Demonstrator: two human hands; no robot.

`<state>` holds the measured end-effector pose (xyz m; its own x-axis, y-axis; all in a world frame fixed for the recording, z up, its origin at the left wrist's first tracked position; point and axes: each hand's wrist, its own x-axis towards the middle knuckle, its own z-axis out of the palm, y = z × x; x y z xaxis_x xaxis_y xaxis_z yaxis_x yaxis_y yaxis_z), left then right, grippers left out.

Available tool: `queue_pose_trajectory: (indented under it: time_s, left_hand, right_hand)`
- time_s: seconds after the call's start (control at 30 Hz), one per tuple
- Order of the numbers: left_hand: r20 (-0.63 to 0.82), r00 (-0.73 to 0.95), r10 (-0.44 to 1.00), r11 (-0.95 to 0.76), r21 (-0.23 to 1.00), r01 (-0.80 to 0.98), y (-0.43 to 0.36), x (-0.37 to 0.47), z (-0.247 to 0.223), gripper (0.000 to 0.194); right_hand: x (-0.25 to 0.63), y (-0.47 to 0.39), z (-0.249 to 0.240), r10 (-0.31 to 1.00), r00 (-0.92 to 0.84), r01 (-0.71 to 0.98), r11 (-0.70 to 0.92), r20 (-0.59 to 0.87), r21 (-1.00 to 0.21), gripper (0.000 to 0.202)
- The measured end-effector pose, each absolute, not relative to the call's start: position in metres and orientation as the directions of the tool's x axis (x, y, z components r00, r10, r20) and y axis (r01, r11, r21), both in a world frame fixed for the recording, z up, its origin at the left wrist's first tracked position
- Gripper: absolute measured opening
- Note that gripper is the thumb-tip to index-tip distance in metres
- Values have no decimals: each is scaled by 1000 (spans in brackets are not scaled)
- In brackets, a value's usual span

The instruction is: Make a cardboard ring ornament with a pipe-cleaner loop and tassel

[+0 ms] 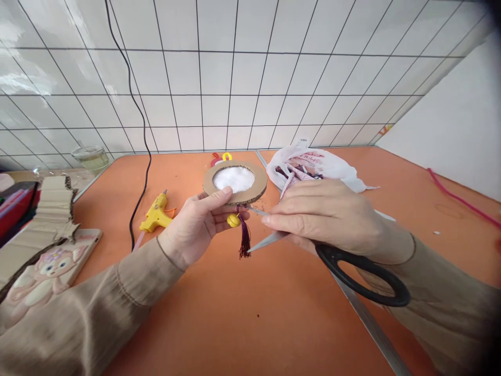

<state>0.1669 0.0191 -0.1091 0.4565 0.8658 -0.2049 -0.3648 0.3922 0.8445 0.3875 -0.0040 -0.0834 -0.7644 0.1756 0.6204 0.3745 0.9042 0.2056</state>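
My left hand [199, 222] grips a round cardboard ring [209, 184] by its near edge, thumb on top and fingers beneath. White material [237, 177] fills the ring's opening. From the near edge hang a yellow bell [234, 220] and a dark purple tassel [245, 241]. In my right hand [332, 216] is a pair of scissors [364, 274] with black handles, held around the pivot. Its blades are spread, one pointing near the tassel's top and the other near its lower end. The fingers cover the middle of the scissors.
On the orange table [235, 324], a yellow glue gun [155, 213] lies at left by a black cord [144, 146]. Torn corrugated cardboard [47, 214] and a cartoon-decorated case [58, 266] are further left. A white plastic bag [336, 167] sits behind my right hand.
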Motion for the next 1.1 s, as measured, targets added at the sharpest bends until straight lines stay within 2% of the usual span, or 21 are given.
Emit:
queue_pose_trajectory:
  time_s: [0.3, 0.43, 0.57, 0.63, 0.7, 0.77, 0.83, 0.93, 1.1]
  left_hand:
    - [-184, 461, 868, 370, 858, -356, 19, 168, -109, 26]
    - [-145, 439, 887, 329, 864, -380, 18, 168, -110, 26]
    - [-111, 429, 897, 305, 858, -415, 17, 168, -109, 26]
    - [-106, 416, 903, 297, 854, -427, 17, 168, -107, 27]
    - [-101, 406, 908, 293, 847, -443, 16, 168, -106, 29]
    - [-96, 403, 910, 293, 836, -463, 16, 168, -105, 32]
    - [-97, 403, 910, 300, 826, -477, 14, 170, -106, 34]
    - [-116, 404, 907, 319, 816, -483, 10, 173, -111, 33]
    - [-185, 394, 900, 380, 777, -502, 5, 179, -116, 27]
  right_hand:
    - [386, -7, -83, 192, -753, 378, 909, 629, 174, 21]
    - [384, -7, -81, 154, -770, 343, 919, 619, 197, 16]
    - [382, -8, -85, 173, -753, 362, 915, 635, 179, 21]
    - [377, -8, -92, 189, -685, 403, 903, 703, 151, 26]
    - [369, -8, -104, 192, -518, 479, 873, 834, 96, 37]
    - [359, -8, -118, 192, -292, 517, 856, 937, -15, 45]
    - [351, -8, -132, 260, -177, 507, 851, 949, -138, 50]
    - [343, -10, -147, 353, -170, 492, 839, 920, -231, 55]
    - [340, -12, -157, 340, -177, 569, 801, 924, -186, 59]
